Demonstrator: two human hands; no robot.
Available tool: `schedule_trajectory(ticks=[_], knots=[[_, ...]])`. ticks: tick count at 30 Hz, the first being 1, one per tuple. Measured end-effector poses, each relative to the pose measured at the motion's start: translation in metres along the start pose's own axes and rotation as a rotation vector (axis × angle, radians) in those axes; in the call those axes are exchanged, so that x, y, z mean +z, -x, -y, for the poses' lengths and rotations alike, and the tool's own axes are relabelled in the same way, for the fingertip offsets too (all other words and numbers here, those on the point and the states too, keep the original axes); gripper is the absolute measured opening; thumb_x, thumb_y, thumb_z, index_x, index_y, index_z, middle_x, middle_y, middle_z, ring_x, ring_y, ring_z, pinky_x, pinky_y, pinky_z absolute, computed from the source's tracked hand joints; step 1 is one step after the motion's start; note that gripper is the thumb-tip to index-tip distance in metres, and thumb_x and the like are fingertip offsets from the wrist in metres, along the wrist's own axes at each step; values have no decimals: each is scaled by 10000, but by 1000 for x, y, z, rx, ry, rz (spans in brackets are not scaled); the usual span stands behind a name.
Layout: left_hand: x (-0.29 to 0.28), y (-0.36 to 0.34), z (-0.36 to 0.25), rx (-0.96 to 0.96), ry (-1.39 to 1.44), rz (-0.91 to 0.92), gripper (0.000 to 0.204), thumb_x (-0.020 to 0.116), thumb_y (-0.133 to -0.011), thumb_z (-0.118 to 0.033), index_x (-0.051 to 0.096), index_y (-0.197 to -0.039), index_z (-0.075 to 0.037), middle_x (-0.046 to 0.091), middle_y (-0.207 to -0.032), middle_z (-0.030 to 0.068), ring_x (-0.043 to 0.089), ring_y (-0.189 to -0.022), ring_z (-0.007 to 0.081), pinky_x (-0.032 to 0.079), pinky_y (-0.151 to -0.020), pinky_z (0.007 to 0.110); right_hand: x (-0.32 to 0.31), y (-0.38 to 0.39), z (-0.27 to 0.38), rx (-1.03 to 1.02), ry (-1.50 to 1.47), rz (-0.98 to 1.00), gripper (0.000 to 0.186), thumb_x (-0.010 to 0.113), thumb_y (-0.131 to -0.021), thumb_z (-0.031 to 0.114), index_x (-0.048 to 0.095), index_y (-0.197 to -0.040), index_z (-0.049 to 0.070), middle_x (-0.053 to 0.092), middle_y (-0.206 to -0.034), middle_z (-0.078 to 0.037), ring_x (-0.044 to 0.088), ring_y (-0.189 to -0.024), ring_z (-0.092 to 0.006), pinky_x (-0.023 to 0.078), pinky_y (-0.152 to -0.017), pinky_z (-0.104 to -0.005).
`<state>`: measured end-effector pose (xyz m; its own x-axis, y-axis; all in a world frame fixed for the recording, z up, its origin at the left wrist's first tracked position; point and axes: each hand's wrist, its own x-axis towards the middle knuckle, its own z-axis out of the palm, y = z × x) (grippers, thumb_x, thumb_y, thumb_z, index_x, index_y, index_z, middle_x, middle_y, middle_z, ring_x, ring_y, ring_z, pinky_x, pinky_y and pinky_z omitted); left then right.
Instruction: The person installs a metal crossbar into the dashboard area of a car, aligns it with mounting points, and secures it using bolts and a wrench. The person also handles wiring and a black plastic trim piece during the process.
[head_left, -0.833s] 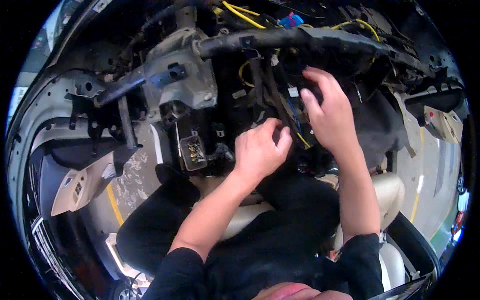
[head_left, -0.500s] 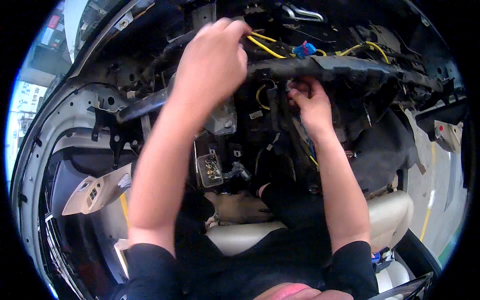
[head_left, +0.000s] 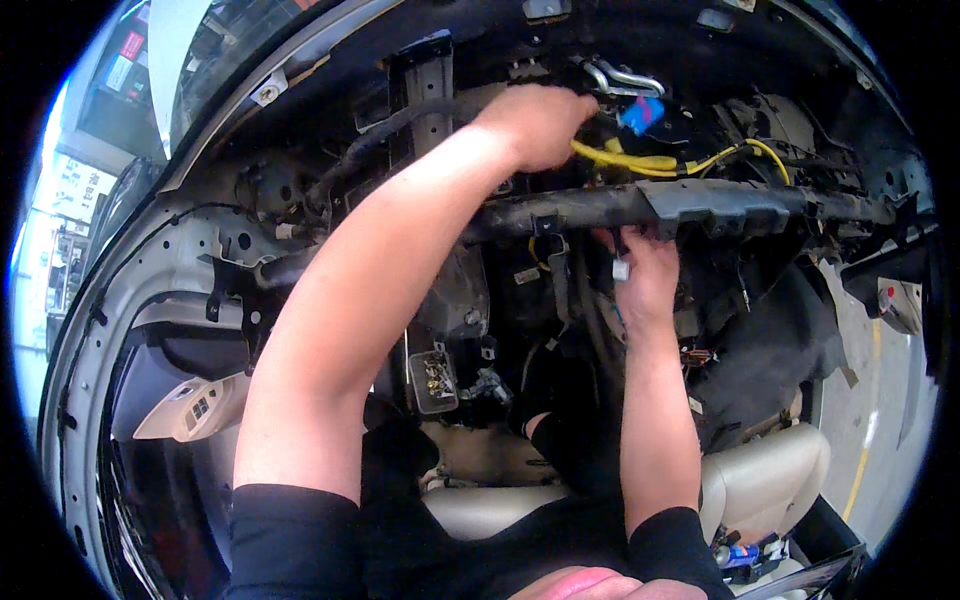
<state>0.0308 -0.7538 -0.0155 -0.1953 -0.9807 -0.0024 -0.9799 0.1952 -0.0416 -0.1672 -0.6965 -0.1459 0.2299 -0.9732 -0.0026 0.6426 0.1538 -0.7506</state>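
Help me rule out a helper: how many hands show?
2: left hand past the crossbeam, by the yellow cable; right hand, partly hidden, on its near side. Others could be hidden.

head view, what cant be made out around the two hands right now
All in the head view:
Left hand: its own back hides whether its grip is closed on the yellow cable.
Right hand: the crossbar and deep shadow obscure its fingertips.
Small metal parts in the tray: too small to tell apart.
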Motion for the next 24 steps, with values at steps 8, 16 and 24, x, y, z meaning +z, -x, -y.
schedule_trajectory(ticks=[8, 16, 24], knots=[[-50, -11, 50, -352, 625, -186, 360, 750, -834, -155, 683, -1167, -36, 750, -1040, 157, 727, -1008, 267, 584, -914, 385, -5, 3, 14, -150, 155, -183, 331, 494, -987, 81, 536, -1298, -25, 644, -1233, -145, 669, -1058, -236, 552, -891, -362], [-75, 71, 103, 93, 1291, -106, 251, 695, -903, -61, 637, -1147, -49, 718, -1047, 84, 690, -1012, 175, 568, -903, 342, -6, 15, 37, 124, 381, -148, 296, 590, -966, 124, 596, -1218, -32, 712, -1047, -134, 711, -869, -221, 549, -729, -310], [-79, 198, 52, 200, 581, -3, 360, 630, -747, 50, 703, -1088, -35, 709, -1219, 115, 634, -1210, 317, 455, -1094, 431, 46, 53, 136, 145, 950, 558, 121, 644, -928, 85, 722, -967, 0, 745, -835, -102, 720, -797, -146, 558, -768, -276]])
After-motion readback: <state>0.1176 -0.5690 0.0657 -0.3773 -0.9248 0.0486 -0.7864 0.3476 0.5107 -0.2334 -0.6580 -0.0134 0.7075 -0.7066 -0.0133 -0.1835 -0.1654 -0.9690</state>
